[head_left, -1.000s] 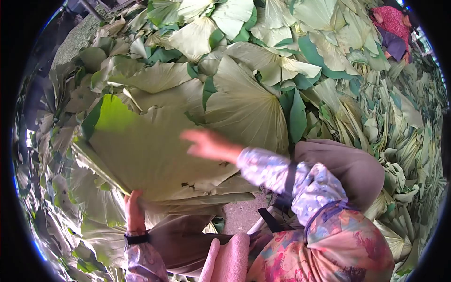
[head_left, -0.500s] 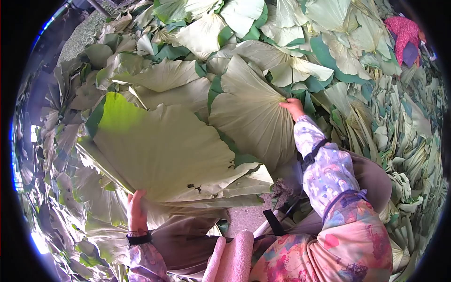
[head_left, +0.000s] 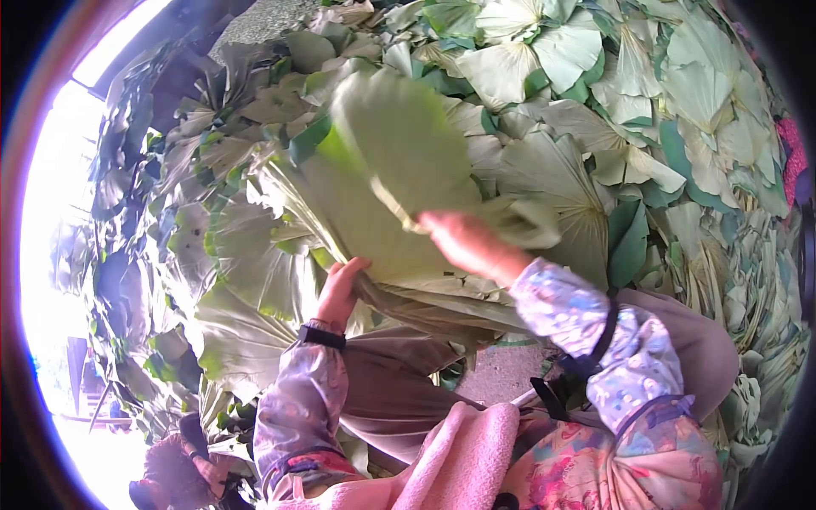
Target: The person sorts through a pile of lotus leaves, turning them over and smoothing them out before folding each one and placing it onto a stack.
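My left hand (head_left: pixel 340 293) is closed around the lower edge of a bundle of large, pale green lotus leaves (head_left: pixel 404 262), which lies over my lap. Above that bundle, my right hand (head_left: pixel 467 245) is blurred by motion, its fingers pinched at the centre of a single lotus leaf (head_left: pixel 399 136). This leaf stands up from the hand and overlaps the bundle, its right part curling and smeared. Just right of it, another broad lotus leaf (head_left: pixel 561 187) rests on the heap.
Heaped lotus leaves (head_left: pixel 544 59) surround me at the front and on both sides. Grey ground (head_left: pixel 501 374) shows between my knees. A pink towel (head_left: pixel 463 459) hangs down my front. Another person's pink clothing (head_left: pixel 792 161) is at the far right, and a person (head_left: pixel 183 467) appears at lower left.
My right hand has moved left, bringing a lotus leaf from the heap over the bundle. The left hand keeps its hold on the bundle. The view has turned left.
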### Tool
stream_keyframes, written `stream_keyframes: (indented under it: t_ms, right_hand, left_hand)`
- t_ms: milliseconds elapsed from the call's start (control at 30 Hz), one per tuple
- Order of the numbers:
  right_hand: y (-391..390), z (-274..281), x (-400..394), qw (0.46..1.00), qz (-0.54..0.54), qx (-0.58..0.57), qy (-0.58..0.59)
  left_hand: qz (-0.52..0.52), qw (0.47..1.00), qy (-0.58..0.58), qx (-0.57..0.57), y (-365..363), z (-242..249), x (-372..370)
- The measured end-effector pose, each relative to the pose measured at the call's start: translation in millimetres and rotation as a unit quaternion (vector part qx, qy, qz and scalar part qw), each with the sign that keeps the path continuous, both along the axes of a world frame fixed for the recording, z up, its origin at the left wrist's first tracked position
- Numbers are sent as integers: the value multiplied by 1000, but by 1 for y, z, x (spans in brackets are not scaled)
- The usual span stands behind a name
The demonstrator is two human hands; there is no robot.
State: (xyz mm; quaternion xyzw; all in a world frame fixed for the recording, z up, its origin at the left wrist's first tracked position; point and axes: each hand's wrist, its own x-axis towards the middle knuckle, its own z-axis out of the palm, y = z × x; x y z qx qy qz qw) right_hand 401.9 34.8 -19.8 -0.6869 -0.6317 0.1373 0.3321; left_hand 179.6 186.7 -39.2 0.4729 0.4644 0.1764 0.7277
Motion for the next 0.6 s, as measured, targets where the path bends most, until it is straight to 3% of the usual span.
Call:
stream_keyframes:
  t_ms: [67,167,200,267,333,400,533,567,600]
  right_hand:
    - [13,-26,-45,995,54,77,23]
    - [15,-40,-74,981,10,196,2]
    - [17,-42,-77,983,25,184,-6]
    - [17,-48,-82,988,40,151,-20]
    - [14,-53,-85,988,46,122,-79]
    - [6,-55,-81,973,21,217,-83]
    - [-56,-78,-39,995,32,76,-53]
    - [-76,-92,-22,997,29,46,-56]
    - [-95,-116,-1,997,28,47,-59]
  left_hand:
    - [-42,995,-71,-52,-1,7,-3]
    - [-48,981,-144,-120,-15,22,-6]
    - [-45,975,-163,-142,-19,24,-4]
    - [-54,997,-37,-47,-3,1,-14]
    - [-48,998,-28,0,-11,7,-7]
    - [-31,998,37,29,-18,14,1]
    - [50,994,61,77,-15,2,-3]
    - [33,995,42,82,-9,-2,-6]
    - [-43,985,58,159,2,-12,-15]
